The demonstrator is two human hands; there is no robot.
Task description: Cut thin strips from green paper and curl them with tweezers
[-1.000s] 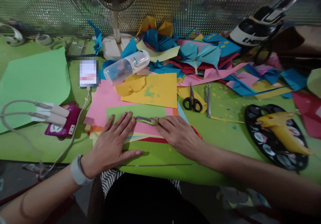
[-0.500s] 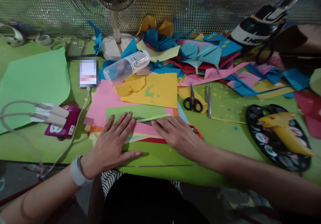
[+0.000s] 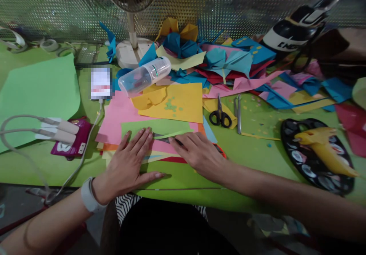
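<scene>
My left hand (image 3: 126, 165) lies flat with its fingers spread, pressing the left part of a green paper sheet (image 3: 160, 126). My right hand (image 3: 197, 152) is closed on a pair of scissors (image 3: 220, 151); an orange-red handle edge shows behind the hand and dark blades reach toward my left fingertips. A narrow green strip (image 3: 168, 134) curls along the sheet's near edge above the blades. Most of the scissors is hidden under my right hand. Beneath the sheet lies pink paper (image 3: 117, 112) on a stack of coloured sheets.
Yellow paper (image 3: 185, 102) with green bits and a clear bottle (image 3: 134, 80) lie beyond. Small black scissors (image 3: 220, 114) and tweezers (image 3: 239, 116) sit to the right, near a black palette (image 3: 294, 156). At left are a purple power adapter (image 3: 71, 137) and cables. A fan (image 3: 133, 53) stands behind.
My right hand and the scissors have shifted slightly left, closer to my left fingers. The green strip curls a little differently. My left hand stays put.
</scene>
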